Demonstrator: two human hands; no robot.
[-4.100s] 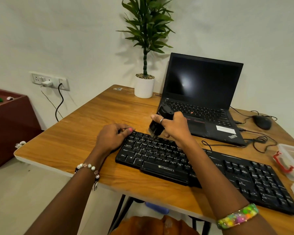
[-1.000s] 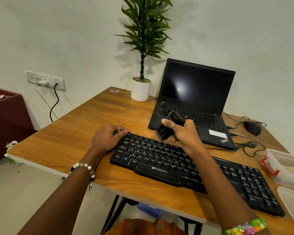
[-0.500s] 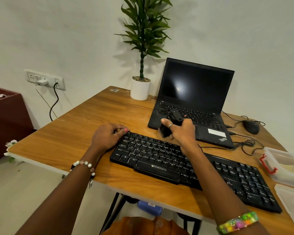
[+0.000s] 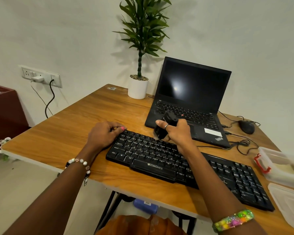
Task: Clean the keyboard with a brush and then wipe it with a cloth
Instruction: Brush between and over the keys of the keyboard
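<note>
One long black plastic keyboard (image 4: 185,165), marked ZEBRONICS on its front edge, lies slanted across the one wooden table (image 4: 78,134), its left end nearer the middle of the table and its number pad toward the near right corner. Two hands work at it. The left hand (image 4: 103,134) rests at the keyboard's upper left corner with its fingers curled loosely over the edge, a pink-nailed fingertip touching the top row; it steadies the board rather than grasping anything. The right hand (image 4: 178,131) is wrapped tightly around one small black brush (image 4: 165,127), thumb across the front and a ring on one finger, with the bristle end pointing down at the top key rows near the middle-left of the keyboard. The bristles are blurred, so whether they touch the keys cannot be told. No cloth can be made out.

Each wrist carries one bracelet: a pearl bead bracelet (image 4: 79,164) on the left, a multicoloured bangle (image 4: 233,220) on the right.

Behind the keyboard stands one open black laptop (image 4: 192,95) with a dark screen. One white-potted green plant (image 4: 139,53) sits beside it at the table's far edge. One black mouse (image 4: 246,127) lies to the right with its tangled cable. One clear plastic box with a red latch (image 4: 282,166) sits at the right edge, and one clear lid (image 4: 290,202) lies just in front of it. One white wall socket panel (image 4: 41,76) holds two plugs.
</note>
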